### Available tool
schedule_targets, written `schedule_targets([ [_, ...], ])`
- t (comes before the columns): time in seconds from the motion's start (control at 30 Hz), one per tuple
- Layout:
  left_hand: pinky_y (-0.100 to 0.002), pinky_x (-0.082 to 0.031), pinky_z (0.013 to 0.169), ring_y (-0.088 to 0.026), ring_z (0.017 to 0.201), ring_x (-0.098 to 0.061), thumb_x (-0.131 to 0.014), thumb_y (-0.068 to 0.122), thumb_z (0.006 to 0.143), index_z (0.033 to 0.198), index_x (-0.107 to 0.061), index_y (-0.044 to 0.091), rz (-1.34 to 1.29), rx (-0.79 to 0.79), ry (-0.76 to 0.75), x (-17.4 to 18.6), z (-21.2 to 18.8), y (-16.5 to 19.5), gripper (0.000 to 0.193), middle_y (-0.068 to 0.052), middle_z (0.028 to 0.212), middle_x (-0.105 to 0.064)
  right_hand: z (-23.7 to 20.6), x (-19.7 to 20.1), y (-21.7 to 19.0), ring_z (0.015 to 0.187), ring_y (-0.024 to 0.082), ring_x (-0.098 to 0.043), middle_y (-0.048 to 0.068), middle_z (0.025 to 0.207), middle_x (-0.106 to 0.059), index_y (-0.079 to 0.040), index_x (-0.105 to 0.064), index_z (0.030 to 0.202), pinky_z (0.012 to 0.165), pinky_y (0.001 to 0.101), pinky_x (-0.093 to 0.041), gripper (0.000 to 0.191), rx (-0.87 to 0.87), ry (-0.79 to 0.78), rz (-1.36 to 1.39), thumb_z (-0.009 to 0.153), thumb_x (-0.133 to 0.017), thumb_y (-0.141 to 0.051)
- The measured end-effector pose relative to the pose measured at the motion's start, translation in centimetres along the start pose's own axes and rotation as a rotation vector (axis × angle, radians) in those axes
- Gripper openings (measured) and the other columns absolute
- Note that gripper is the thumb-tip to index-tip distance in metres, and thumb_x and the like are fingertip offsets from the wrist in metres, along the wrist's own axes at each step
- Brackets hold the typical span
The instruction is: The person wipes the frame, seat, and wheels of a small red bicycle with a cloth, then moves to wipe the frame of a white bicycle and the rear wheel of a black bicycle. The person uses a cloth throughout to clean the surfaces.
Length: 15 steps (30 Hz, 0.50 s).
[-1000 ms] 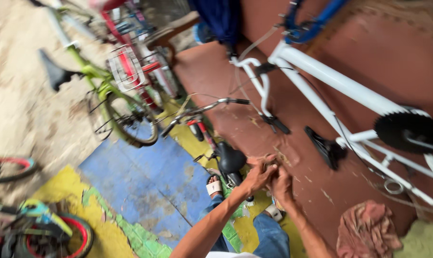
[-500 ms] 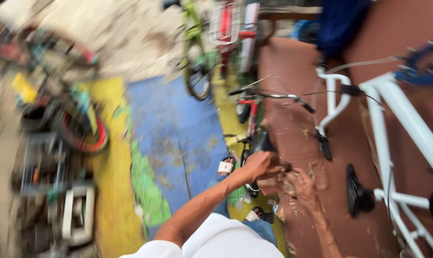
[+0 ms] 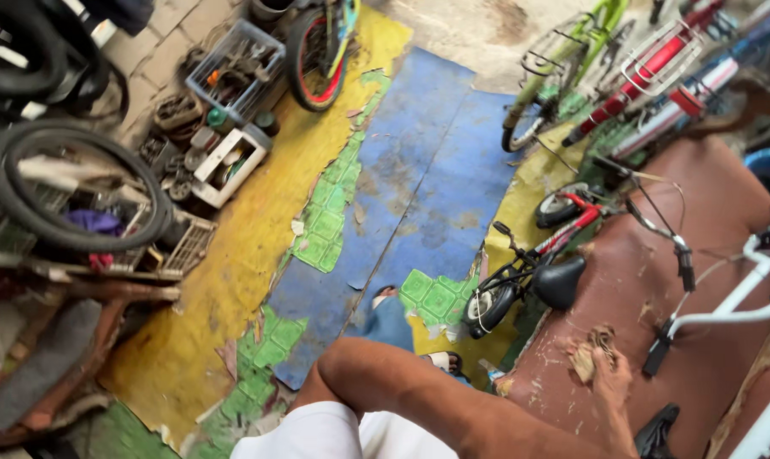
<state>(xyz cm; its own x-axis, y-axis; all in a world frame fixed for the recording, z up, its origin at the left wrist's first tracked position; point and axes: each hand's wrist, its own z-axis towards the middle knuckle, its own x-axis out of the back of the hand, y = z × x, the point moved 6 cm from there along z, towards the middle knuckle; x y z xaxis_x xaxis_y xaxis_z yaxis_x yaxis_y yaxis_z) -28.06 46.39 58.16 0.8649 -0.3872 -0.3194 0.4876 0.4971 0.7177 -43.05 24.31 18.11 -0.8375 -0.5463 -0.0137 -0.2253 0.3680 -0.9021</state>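
While your left forearm (image 3: 419, 399) crosses low, right of the small red bike (image 3: 534, 272) what looks like your right hand (image 3: 613, 387) presses a tan rag (image 3: 591, 350) onto the brown surface (image 3: 699, 357), grip unclear; probably mid-wipe, so next needs firm, even strokes.

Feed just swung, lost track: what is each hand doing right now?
Left hand: not in view.
Right hand: resting on the brown table, seemingly over a crumpled rag; grip cannot be told.
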Motion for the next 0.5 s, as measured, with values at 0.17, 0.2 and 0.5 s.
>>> schedule_targets([
  [0.17, -0.031, -0.049, 0.109, -0.017, 0.116, -0.068, -0.070, 0.030, 0.102, 0.132, -0.063, 0.005, 0.132, -0.027, 0.115, 0.2, -3.6, 2.6, 0.039, -0.007, 0.124, -0.072, -0.4, -6.6, -1.1, 0.079, 0.017, -0.071, 0.006, 0.099, -0.072, -0.008, -0.065, 0.126, 0.063, 0.0329, -0.059, 0.029, 0.008, -0.124, -0.007, 0.101, -0.065, -0.022],
  [0.2, -0.030, -0.048, 0.109, -0.017, 0.117, -0.067, -0.070, 0.029, 0.103, 0.132, -0.063, 0.005, 0.162, -0.031, 0.144, 0.2, -4.9, 3.6, 0.039, -0.007, 0.124, -0.071, -0.5, -8.5, -1.1, 0.080, 0.016, -0.071, 0.006, 0.099, -0.072, -0.008, -0.065, 0.126, 0.063, 0.0329, -0.059, 0.029, 0.003, -0.154, -0.011, 0.101, -0.065, -0.022],
  [0.5, -0.029, -0.042, 0.113, -0.014, 0.120, -0.064, -0.069, 0.028, 0.106, 0.137, -0.058, 0.007, 0.326, -0.121, 0.332, 0.3, -16.2, 12.8, 0.038, -0.006, 0.127, -0.068, -3.8, -26.4, -0.1, 0.082, 0.015, -0.070, 0.003, 0.103, -0.070, -0.007, -0.064, 0.127, 0.064, 0.0322, -0.058, 0.028, -0.048, -0.375, -0.061, 0.103, -0.064, -0.022],
])
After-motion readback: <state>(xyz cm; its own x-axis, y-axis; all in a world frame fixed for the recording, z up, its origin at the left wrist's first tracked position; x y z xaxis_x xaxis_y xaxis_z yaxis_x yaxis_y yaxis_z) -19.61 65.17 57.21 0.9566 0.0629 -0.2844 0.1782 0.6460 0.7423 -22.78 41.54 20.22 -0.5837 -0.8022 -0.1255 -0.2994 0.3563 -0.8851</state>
